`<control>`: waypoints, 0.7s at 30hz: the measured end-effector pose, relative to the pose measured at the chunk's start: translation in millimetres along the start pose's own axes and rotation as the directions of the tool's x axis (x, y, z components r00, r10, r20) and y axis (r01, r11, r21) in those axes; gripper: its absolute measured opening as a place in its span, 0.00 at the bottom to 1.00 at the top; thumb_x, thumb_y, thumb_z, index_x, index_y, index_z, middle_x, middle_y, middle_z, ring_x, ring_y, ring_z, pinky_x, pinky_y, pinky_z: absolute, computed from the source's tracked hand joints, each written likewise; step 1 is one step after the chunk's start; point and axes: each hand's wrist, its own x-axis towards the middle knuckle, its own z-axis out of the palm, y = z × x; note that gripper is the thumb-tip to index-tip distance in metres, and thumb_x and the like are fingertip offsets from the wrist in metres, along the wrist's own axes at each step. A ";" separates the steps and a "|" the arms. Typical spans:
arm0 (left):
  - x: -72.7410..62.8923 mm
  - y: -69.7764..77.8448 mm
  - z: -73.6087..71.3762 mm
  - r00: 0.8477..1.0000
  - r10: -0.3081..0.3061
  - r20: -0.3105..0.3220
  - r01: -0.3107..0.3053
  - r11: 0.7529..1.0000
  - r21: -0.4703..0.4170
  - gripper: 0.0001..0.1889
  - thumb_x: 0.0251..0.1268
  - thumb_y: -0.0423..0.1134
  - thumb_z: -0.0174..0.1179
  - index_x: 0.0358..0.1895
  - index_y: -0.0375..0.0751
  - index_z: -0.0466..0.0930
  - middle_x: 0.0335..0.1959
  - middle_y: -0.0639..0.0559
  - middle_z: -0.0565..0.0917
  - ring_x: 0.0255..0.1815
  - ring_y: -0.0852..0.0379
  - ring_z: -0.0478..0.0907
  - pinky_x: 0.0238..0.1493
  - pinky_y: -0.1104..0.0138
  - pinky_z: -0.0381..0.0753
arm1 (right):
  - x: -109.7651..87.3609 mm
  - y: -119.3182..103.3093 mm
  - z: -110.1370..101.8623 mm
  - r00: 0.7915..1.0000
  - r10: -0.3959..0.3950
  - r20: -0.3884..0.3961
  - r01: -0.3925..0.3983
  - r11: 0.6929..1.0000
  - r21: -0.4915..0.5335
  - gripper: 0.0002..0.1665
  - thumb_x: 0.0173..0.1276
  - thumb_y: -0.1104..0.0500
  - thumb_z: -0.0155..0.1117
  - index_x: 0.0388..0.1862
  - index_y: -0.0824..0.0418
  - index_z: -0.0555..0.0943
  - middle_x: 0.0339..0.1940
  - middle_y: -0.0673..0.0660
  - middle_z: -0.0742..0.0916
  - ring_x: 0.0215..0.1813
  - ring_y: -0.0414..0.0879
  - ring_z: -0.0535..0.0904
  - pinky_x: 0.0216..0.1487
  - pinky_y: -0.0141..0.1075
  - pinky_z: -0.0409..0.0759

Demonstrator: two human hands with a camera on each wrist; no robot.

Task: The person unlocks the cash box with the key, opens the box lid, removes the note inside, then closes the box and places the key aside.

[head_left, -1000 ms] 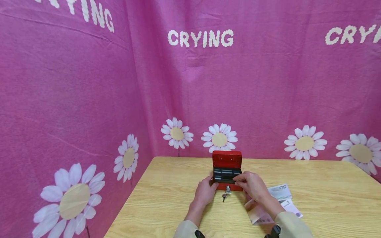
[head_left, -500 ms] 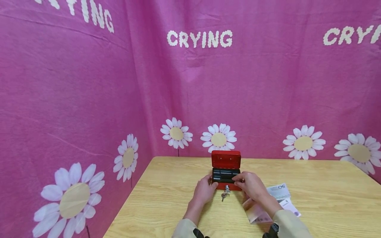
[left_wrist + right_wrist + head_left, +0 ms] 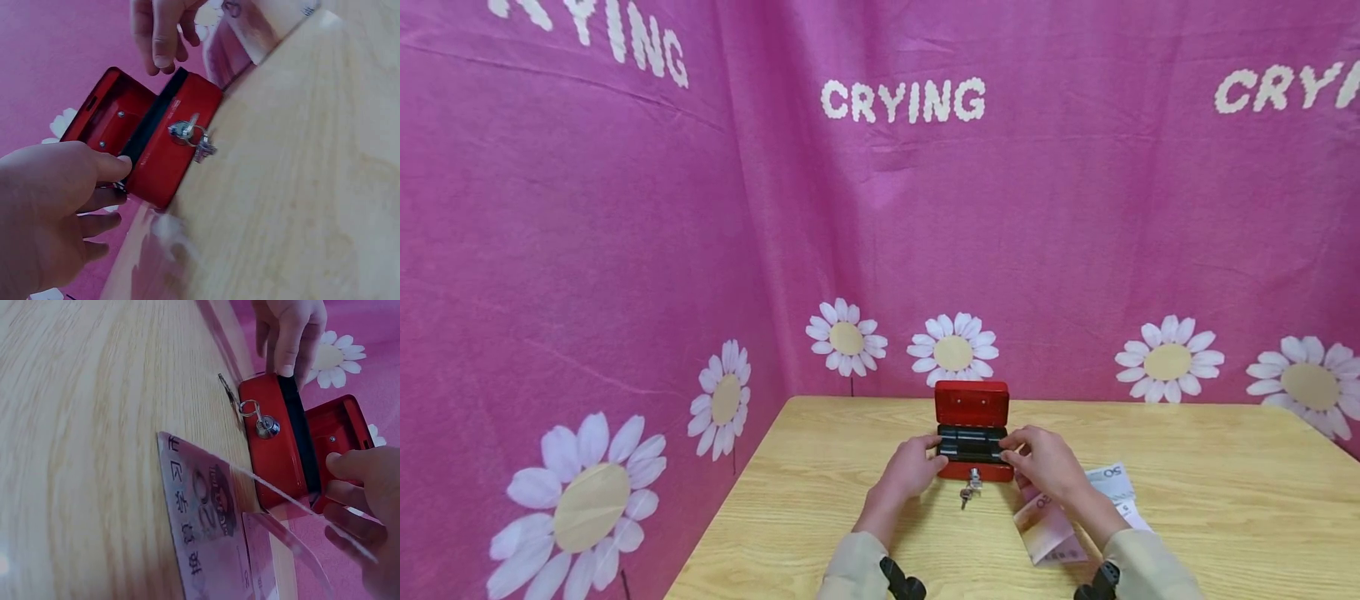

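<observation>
A small red cash box (image 3: 955, 472) stands on the table with its lid (image 3: 972, 403) raised. Inside lies a black coin tray (image 3: 973, 448) with compartments. A ring of keys (image 3: 966, 497) hangs from the lock on the front. My left hand (image 3: 910, 467) is at the box's left end, thumb tip touching the tray's corner and the other fingers extended beside it. At the opposite end, my right hand (image 3: 1047, 460) has its thumb and forefinger parted at the tray's right edge. Nothing shows between the right fingertips in the left wrist view.
A folded purple banknote (image 3: 1043, 527) marked 20 lies right of the box, partly under my right forearm. Beyond the forearm are a greenish 50 note (image 3: 1114, 481) and a pale note (image 3: 1131, 517). Pink curtain (image 3: 880, 250) hangs behind the wooden table (image 3: 820, 467).
My right fingers have moved out of the tray to its right edge and spread apart. My left hand has shifted slightly at the left end. The box has stayed in place.
</observation>
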 end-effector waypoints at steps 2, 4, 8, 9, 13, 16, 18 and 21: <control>0.9 -0.1 1.2 1.000 -0.010 -0.009 0.010 1.000 0.017 0.23 0.70 0.40 0.61 0.66 0.39 0.76 0.63 0.45 0.80 0.62 0.49 0.77 0.66 0.51 0.75 | -0.5 0.7 -0.2 0.999 0.032 0.025 -0.032 0.999 0.031 0.09 0.66 0.64 0.67 0.43 0.63 0.88 0.34 0.54 0.85 0.26 0.40 0.80 0.27 0.31 0.79; 0.7 0.0 2.5 1.000 -0.014 -0.028 0.015 1.000 0.022 0.23 0.69 0.40 0.62 0.65 0.39 0.77 0.62 0.45 0.81 0.59 0.50 0.78 0.64 0.51 0.77 | -1.1 0.9 0.3 0.997 0.055 0.044 -0.058 0.997 0.059 0.08 0.66 0.66 0.66 0.42 0.64 0.88 0.34 0.55 0.85 0.25 0.42 0.81 0.25 0.31 0.80; -0.7 -1.0 4.8 0.997 -0.018 -0.068 0.021 0.999 0.043 0.23 0.66 0.42 0.65 0.63 0.42 0.79 0.60 0.46 0.83 0.54 0.51 0.80 0.58 0.53 0.80 | -1.5 1.4 3.5 1.000 0.005 0.025 -0.004 1.000 -0.004 0.06 0.63 0.70 0.66 0.36 0.65 0.88 0.34 0.55 0.84 0.27 0.40 0.79 0.30 0.33 0.81; -1.4 -1.3 5.0 0.997 -0.013 -0.077 0.017 0.998 0.060 0.22 0.66 0.42 0.65 0.63 0.42 0.80 0.59 0.46 0.84 0.54 0.50 0.80 0.57 0.53 0.80 | -1.5 1.4 4.5 1.000 -0.013 0.019 0.014 0.999 -0.033 0.06 0.63 0.70 0.66 0.35 0.64 0.88 0.34 0.54 0.84 0.28 0.40 0.78 0.32 0.34 0.81; -2.4 -3.0 5.3 0.993 0.043 -0.114 -0.025 0.988 0.152 0.19 0.65 0.42 0.66 0.58 0.45 0.84 0.57 0.47 0.85 0.54 0.47 0.82 0.56 0.54 0.82 | -0.4 1.6 7.9 0.998 -0.057 -0.003 0.056 0.990 -0.130 0.05 0.62 0.70 0.68 0.33 0.63 0.88 0.34 0.53 0.83 0.31 0.40 0.76 0.39 0.37 0.84; -2.2 -3.3 4.1 0.983 0.112 -0.148 -0.076 0.971 0.228 0.16 0.63 0.42 0.68 0.53 0.45 0.87 0.52 0.47 0.88 0.51 0.47 0.84 0.51 0.56 0.83 | 0.5 1.3 9.0 0.996 -0.093 -0.015 0.088 0.980 -0.177 0.05 0.61 0.70 0.69 0.34 0.63 0.88 0.34 0.52 0.82 0.32 0.41 0.76 0.42 0.41 0.86; -1.7 -3.0 3.2 0.974 0.156 -0.162 -0.106 0.955 0.278 0.13 0.61 0.41 0.69 0.49 0.46 0.89 0.48 0.49 0.89 0.48 0.49 0.85 0.48 0.59 0.84 | 0.7 1.5 9.5 0.992 -0.125 -0.027 0.116 0.970 -0.212 0.05 0.61 0.70 0.69 0.33 0.63 0.88 0.34 0.52 0.83 0.33 0.42 0.77 0.44 0.42 0.86; -1.7 -1.3 1.6 0.964 0.207 -0.164 -0.143 0.931 0.336 0.10 0.60 0.41 0.70 0.44 0.47 0.91 0.40 0.53 0.91 0.43 0.53 0.86 0.44 0.63 0.84 | 0.4 2.0 10.0 0.987 -0.157 -0.033 0.144 0.958 -0.248 0.05 0.60 0.70 0.69 0.33 0.62 0.87 0.34 0.51 0.82 0.33 0.42 0.77 0.43 0.41 0.86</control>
